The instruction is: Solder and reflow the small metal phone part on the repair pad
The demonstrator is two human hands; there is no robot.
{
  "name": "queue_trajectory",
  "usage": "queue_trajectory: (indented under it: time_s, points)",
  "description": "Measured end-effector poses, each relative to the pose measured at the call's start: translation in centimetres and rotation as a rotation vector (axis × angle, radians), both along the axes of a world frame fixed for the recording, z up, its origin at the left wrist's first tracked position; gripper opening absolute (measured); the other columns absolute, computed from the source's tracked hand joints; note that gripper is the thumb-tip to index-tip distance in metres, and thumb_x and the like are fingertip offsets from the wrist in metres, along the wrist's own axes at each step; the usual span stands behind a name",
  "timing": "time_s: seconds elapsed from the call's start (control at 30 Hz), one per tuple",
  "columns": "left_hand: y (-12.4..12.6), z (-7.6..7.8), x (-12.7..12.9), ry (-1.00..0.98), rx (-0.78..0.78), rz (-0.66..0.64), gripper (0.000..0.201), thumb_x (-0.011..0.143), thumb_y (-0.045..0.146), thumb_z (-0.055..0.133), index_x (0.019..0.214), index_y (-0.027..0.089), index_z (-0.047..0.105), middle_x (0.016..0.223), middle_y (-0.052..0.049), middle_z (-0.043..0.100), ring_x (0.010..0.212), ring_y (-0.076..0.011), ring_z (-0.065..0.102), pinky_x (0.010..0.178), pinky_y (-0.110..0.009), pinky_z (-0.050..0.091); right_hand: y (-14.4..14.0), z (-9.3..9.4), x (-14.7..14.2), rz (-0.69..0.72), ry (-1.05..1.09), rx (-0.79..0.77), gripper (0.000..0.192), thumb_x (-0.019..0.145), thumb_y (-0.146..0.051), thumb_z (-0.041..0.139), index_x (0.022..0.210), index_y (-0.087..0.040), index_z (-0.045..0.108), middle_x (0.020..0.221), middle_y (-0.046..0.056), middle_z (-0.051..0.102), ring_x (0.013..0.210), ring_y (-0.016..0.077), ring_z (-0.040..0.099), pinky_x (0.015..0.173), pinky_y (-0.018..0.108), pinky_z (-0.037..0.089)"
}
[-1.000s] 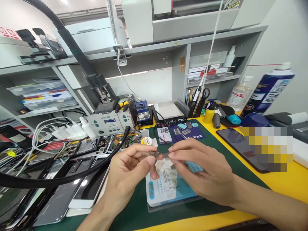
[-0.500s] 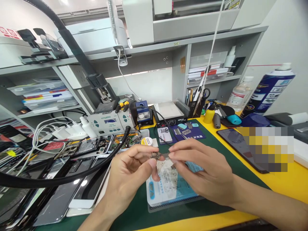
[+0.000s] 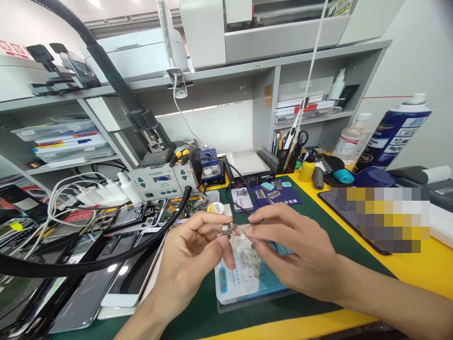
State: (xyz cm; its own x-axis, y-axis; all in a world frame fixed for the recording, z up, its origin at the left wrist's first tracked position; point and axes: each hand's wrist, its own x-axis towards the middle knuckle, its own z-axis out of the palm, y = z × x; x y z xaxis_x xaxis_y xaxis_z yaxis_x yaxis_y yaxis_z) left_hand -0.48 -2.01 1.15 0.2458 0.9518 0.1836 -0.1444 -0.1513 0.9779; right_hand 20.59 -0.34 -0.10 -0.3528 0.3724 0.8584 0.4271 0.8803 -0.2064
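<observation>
My left hand (image 3: pixel 196 252) is closed, with a small circuit board (image 3: pixel 227 229) pinched between thumb and fingertips. Gold and dark parts show on the board's face. Just to its right, the fingers of my right hand (image 3: pixel 299 250) are pinched together at the board's edge. Whatever they hold is mostly hidden and too small to name. Both hands are above a stained white and blue printed pad (image 3: pixel 230 290), which lies on the green mat (image 3: pixel 198 311).
Phones and phone parts (image 3: pixel 123 278) lie at left, crossed by a black hose (image 3: pixel 141 264). Behind are a tray of circuit boards (image 3: pixel 177 208), a rework station (image 3: pixel 163 182) and loose blades (image 3: pixel 274 193). A dark phone (image 3: pixel 339 208) and spray can (image 3: pixel 392 132) are at right.
The small circuit board has turned so more of its face shows. My right fingertips have shifted slightly left, and the thin grey piece seen at them earlier no longer shows clearly.
</observation>
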Motion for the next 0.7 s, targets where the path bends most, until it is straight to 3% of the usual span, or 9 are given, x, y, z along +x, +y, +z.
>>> queue_trajectory:
  time_s: [0.7]
  points:
    - [0.01,-0.02,-0.17,-0.03,-0.029,-0.032,0.023,0.092,0.03,0.069,0.111,0.016,0.067,0.065,-0.002,0.072,0.058,-0.0139,0.063,0.064,-0.026,0.049,-0.13,0.14,-0.23,0.025,0.021,-0.027,0.016,0.087,-0.006,0.067,0.1,-0.014,0.07,0.1,0.014,0.069,0.087,0.0212,0.073,0.071,0.032,0.061]
